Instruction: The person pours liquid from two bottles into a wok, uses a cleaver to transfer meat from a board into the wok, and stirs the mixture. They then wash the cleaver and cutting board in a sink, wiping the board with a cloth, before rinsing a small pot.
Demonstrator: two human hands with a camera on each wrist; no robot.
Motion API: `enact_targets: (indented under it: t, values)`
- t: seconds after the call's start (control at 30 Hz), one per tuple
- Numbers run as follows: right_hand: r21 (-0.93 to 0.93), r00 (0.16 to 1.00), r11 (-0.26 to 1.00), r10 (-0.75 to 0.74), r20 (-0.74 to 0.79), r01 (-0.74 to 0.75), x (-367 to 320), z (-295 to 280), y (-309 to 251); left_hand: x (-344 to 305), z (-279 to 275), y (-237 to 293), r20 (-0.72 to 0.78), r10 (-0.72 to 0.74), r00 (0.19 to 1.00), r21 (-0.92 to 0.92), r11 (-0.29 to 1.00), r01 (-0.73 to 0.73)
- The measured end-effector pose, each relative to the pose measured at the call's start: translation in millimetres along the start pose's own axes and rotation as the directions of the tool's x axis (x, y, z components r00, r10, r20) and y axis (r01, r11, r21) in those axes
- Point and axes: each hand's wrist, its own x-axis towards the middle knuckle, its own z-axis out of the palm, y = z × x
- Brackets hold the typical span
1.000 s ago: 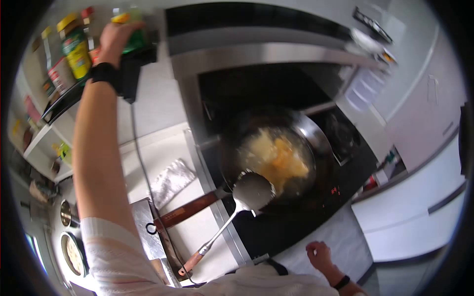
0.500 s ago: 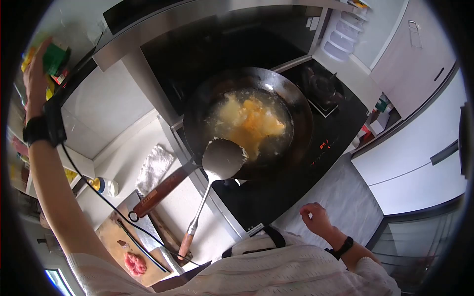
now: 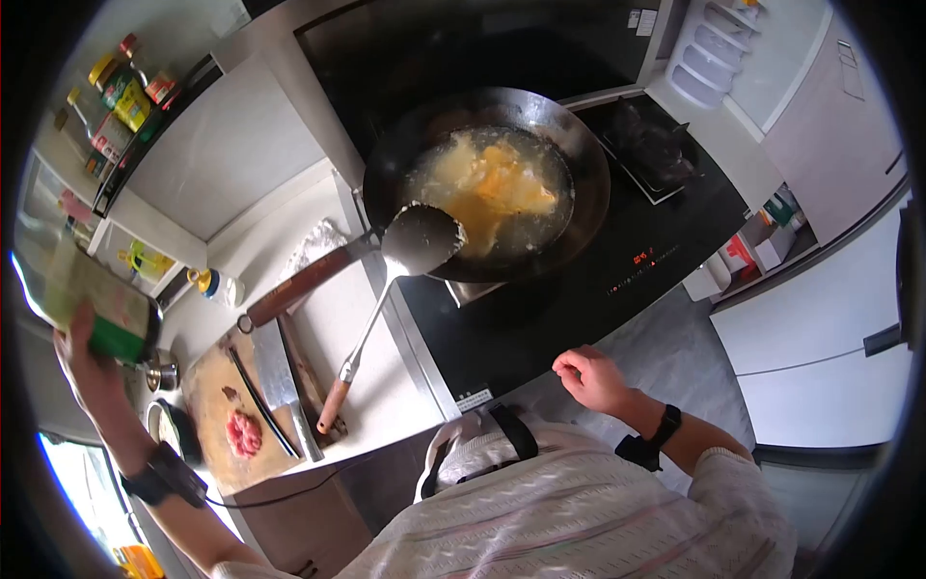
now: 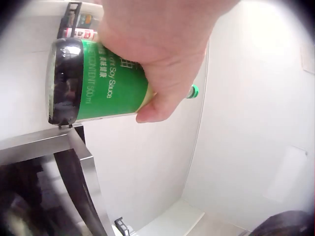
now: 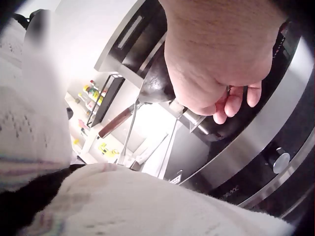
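Observation:
My left hand grips a soy sauce bottle with a green label and dark liquid, off to the left of the counter in the head view. In the left wrist view the bottle lies nearly on its side, its green cap at the right; thumb and palm hide part of the label. My right hand hangs loosely curled in front of the stove and holds nothing. A dark wok stands on the cooktop with egg in bubbling liquid. Across the wok's near rim and handle rests a spatula.
Left of the cooktop lie a cleaver and a cutting board bearing raw meat. The wok's wooden handle sticks out over the counter. Seasoning bottles stand on a wall rack. A cable trails from the left wrist.
My left hand has taken the soy sauce bottle from the wall rack and carried it down and left, towards my body. The right hand stays loosely curled; the spatula remains on the wok.

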Motion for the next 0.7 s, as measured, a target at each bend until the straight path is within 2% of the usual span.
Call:
enact_targets:
  t: [0.03,0.1,0.13,0.27,0.33,0.4,0.47,0.53,0.63,0.7]
  values:
    - [0.007,1.0,1.0,-0.016,0.024,0.016,-0.5,0.1,-1.5,-29.0,5.1,1.0,-0.007,-0.01,1.0,0.008,1.0,0.01]
    - [0.016,0.995,0.998,-0.055,0.08,0.054,-5.9,3.0,1.4,-90.3,29.7,6.4,0.1,-0.012,0.995,0.01,1.0,0.011]
    - [0.014,0.994,0.999,-0.051,0.095,0.05,-9.3,5.7,4.0,-115.9,38.8,2.8,0.067,0.011,0.998,0.001,1.0,-0.011]
    - [-0.011,0.975,0.997,-0.066,0.213,0.07,-31.6,13.1,12.3,-192.6,38.2,-41.0,0.136,-0.008,0.991,-0.034,0.999,0.013]
    - [-0.012,0.976,0.997,-0.067,0.208,0.071,-41.8,10.3,8.5,-234.7,65.4,-38.9,-0.077,-0.174,0.982,0.043,0.983,0.178]
    - [-0.051,0.974,0.996,-0.06,0.217,0.073,-56.3,6.0,7.6,-263.9,83.1,-36.1,0.005,-0.237,0.972,0.012,0.971,0.237]
    - [-0.077,0.981,0.996,-0.023,0.191,0.039,-76.0,7.5,11.3,-293.8,93.8,-48.3,-0.018,-0.306,0.952,-0.037,0.952,0.305]
    - [-0.093,0.983,0.995,-0.02,0.184,0.038,-94.3,6.2,5.8,-318.5,97.0,-55.7,0.088,-0.334,0.939,-0.081,0.937,0.341]
    - [-0.11,0.984,0.993,-0.017,0.177,0.037,-125.3,12.1,-0.5,-354.1,97.5,-50.5,0.185,-0.448,0.875,-0.044,0.885,0.463]
    - [-0.111,0.983,0.993,-0.018,0.181,0.038,-146.9,20.3,-9.5,-381.1,90.7,-53.7,0.231,-0.419,0.878,-0.019,0.901,0.434]
